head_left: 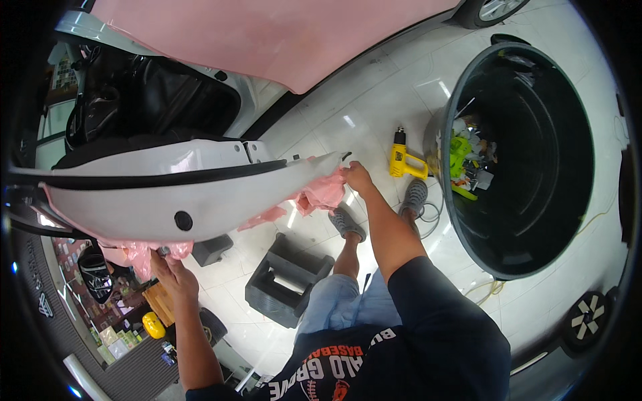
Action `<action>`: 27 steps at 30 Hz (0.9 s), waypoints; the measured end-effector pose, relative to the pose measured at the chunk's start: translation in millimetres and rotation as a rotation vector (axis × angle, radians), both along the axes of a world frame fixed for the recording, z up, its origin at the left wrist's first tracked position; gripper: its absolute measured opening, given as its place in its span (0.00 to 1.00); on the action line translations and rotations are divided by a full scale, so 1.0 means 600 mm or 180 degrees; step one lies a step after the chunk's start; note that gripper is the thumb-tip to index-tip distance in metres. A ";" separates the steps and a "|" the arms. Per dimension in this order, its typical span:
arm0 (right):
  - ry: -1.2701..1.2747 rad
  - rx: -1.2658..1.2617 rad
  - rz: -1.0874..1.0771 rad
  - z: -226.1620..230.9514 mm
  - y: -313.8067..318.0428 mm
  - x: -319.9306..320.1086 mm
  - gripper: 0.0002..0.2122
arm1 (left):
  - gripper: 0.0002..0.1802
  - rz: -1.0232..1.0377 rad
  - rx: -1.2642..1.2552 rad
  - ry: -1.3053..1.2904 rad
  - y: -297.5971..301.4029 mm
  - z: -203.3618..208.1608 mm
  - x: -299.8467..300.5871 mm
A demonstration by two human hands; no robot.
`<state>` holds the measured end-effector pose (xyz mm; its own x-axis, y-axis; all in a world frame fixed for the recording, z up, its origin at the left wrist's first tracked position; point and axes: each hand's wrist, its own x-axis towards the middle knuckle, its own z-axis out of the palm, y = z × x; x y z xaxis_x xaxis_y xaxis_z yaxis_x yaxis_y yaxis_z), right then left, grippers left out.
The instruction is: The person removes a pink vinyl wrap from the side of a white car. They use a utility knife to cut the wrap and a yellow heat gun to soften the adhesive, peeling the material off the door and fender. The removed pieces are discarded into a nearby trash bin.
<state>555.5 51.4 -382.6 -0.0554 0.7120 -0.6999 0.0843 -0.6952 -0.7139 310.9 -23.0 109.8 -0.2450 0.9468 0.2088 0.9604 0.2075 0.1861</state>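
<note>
**Both hands on pink film at the white car panel**

My right hand is out at arm's length at the narrow, pointed end of the white car panel. Its grip is closed, pinching a crumpled bunch of pink film that hangs loose below the panel's edge. I judge that I hold it at the tip because that is where the film has come free and gives something to pinch.

My left hand is under the wide end of the panel, fingers curled up into a second wad of pink film by the lower edge. The grip looks closed on that film, though the fingertips are partly hidden by it.

The panel stands roughly level across the view, with a black trim strip along its top and one round black hole in its face. A larger pink-covered car body lies beyond it.

On the tiled floor: a yellow heat gun lying just beyond my shoes, near a big black bin with green and mixed scraps inside. A dark grey block stand sits by my left leg, apart from both hands.
</note>
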 end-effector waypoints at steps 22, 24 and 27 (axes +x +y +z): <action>-0.0713 0.0542 -0.0032 0.217 -0.053 0.036 0.12 | 0.44 0.0202 0.0289 -0.0019 -0.043 -0.025 -0.008; -0.0696 0.0952 -0.0184 0.255 -0.064 0.071 0.11 | 0.47 0.0214 0.0298 0.0028 -0.043 -0.029 -0.011; -0.0519 0.0708 0.0085 0.380 -0.078 0.141 0.11 | 0.40 0.0396 0.0126 0.0015 -0.063 -0.036 -0.020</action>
<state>640.0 4.8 -154.9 0.0242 0.8491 -0.5277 0.2267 -0.5187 -0.8243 298.6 -60.7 88.0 -0.3588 0.9002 0.2469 0.9286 0.3175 0.1920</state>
